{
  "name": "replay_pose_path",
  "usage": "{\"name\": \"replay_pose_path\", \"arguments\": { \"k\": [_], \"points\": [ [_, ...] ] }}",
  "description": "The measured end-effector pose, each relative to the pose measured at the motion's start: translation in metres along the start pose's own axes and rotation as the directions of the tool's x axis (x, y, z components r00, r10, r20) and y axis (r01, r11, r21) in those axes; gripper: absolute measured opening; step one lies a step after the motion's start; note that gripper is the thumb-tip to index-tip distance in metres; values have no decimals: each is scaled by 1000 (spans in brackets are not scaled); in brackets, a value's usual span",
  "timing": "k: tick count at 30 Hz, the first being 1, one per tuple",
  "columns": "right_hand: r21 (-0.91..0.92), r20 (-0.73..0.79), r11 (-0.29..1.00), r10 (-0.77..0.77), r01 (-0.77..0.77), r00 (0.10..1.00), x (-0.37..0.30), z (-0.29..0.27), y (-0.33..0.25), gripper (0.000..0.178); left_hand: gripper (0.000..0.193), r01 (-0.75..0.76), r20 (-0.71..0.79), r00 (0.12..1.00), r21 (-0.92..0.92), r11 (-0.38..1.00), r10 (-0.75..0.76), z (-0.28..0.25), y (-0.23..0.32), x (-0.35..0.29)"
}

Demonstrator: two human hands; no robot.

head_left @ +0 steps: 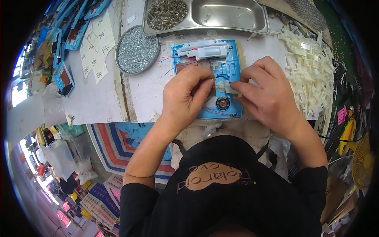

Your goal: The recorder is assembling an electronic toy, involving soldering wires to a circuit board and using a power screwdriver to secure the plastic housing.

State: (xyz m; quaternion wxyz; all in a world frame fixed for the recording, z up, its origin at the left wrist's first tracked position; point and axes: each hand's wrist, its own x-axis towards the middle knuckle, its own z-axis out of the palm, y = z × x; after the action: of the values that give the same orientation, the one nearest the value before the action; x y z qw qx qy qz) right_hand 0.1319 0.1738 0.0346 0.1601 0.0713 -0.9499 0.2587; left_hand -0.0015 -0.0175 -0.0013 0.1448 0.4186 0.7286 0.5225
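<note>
A light-blue plastic casing [236, 107] lies on the table in front of me. Fitted in it are a white plastic mechanism [212, 51] along the far side and a round black speaker [223, 103] near the close edge. Thin red and blue wires run out of its left part. My left hand [186, 94] is over the casing's left side, thumb and forefinger pinched together; whatever they grip is too small to make out. From the right, my right hand [269, 94] pinches a small white plastic piece [229, 88] against the casing's middle.
At the far left of the casing stands a round tray of silver screws [137, 49]. A steel tray [227, 17] behind holds small metal springs in one compartment. White plastic parts [310, 73] are heaped on the right. More blue casings [63, 79] and paper sheets [96, 49] lie left.
</note>
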Motion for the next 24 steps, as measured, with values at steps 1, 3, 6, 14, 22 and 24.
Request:
{"name": "replay_pose_path", "arguments": {
  "k": [1, 3, 6, 14, 22, 24],
  "points": [
    [-20, 16, 1000, -4, 5, 1000, 3, 0, -2, 39, 10, 20, 5, 1000, -18, 1000, -20, 1, 0, 1],
    [5, 41, 1000, 9, -9, 999, 9, 0, -4, 37, 10, 61, 14, 998, -54, 997, -60, 1, 3, 3],
    [161, 50, 986, 27, -35, 998, 8, 6, 10, 35, 9, 69, 29, 997, -90, 994, -67, 1, -2, 2],
    [362, -100, 932, 59, -19, 993, -11, 36, 38, 34, 10, 106, 23, 994, -108, 988, -104, 1, -6, 0],
    [261, -73, 964, 70, -49, 995, -6, 39, 23, 29, 10, 105, 19, 994, -102, 989, -104, 1, -6, 0],
    [159, 0, 985, 62, -61, 998, -3, 36, 16, 30, 10, 128, 38, 991, -107, 986, -125, -1, -4, -1]
  ]
}}
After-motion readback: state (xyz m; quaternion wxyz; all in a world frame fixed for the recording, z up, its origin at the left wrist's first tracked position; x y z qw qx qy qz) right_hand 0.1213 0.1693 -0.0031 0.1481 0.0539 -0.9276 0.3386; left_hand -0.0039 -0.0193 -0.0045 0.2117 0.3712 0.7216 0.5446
